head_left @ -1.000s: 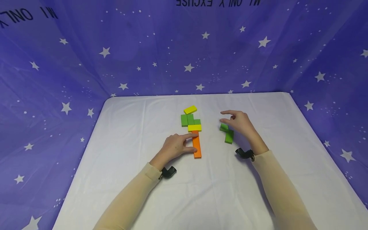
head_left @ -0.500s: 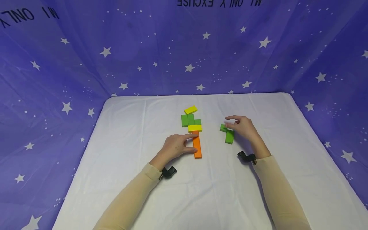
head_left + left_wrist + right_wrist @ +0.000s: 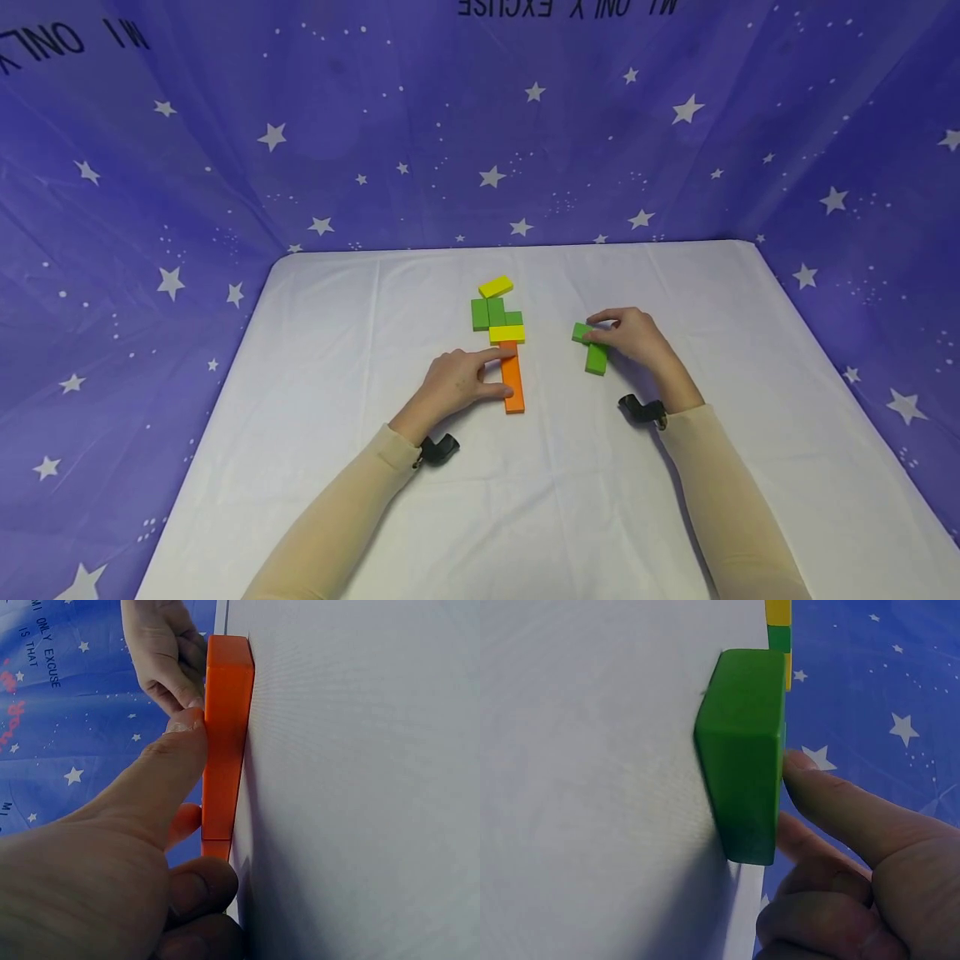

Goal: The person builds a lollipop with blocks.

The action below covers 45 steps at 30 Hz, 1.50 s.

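Observation:
Two orange blocks lie end to end on the white cloth; the left wrist view shows the seam between them. My left hand rests its thumb and index fingertip, spread apart, on top of the orange row. To the right, my right hand has its thumb and index finger on either side of a small green block, pinching it. A second green block lies just nearer to me, under the thumb. It fills the middle of the right wrist view, where the pinched block is mostly hidden behind it.
Beyond the orange row lie a yellow block, several green blocks side by side and a slanted yellow block. A purple star-patterned curtain stands behind the white-covered table.
My right hand has come down and toward me over the green blocks, and its index finger and thumb have closed in on the farther one. My left hand stays on the orange blocks.

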### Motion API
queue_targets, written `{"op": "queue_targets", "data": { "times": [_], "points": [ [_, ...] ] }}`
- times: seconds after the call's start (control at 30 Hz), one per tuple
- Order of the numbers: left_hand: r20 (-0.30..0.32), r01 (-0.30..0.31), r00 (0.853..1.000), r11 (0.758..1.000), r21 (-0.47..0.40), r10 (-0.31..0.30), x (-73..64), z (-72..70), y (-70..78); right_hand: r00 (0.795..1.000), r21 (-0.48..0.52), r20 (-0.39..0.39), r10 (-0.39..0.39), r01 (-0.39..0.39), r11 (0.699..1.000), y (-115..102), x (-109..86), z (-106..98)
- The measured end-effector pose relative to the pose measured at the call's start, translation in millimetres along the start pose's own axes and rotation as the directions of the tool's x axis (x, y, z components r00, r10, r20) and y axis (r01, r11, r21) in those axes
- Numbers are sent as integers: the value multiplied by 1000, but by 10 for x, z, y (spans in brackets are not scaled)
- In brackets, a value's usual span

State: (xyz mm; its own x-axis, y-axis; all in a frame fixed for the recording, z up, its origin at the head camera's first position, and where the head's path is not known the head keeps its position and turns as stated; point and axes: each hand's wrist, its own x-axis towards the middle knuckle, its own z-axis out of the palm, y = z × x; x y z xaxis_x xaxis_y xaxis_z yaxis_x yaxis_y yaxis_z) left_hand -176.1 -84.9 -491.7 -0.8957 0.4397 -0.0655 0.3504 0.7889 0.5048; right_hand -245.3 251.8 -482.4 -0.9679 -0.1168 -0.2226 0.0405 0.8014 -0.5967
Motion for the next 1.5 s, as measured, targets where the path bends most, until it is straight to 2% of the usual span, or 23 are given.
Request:
{"op": "queue_targets", "data": {
  "times": [0.23,0.57,0.8,1.2,1.5],
  "points": [
    [0,2,1000,1000,2,-2,-4,-6,6,999,-10,43,20,-19,1000,-18,-15,-10],
    [4,4,1000,1000,4,-4,-6,-8,8,1000,-1,-16,11,-11,1000,-17,-3,22],
    [2,8,1000,1000,16,-8,4,5,0,1000,-11,-12,5,-5,1000,-30,-21,30],
    [5,7,1000,1000,13,-7,6,-4,-3,992,-7,-91,-87,86,996,-67,-23,53],
    [12,2,1000,1000,11,-2,12,1,0,984,24,-105,-144,147,989,-212,9,2]
  ]
}}
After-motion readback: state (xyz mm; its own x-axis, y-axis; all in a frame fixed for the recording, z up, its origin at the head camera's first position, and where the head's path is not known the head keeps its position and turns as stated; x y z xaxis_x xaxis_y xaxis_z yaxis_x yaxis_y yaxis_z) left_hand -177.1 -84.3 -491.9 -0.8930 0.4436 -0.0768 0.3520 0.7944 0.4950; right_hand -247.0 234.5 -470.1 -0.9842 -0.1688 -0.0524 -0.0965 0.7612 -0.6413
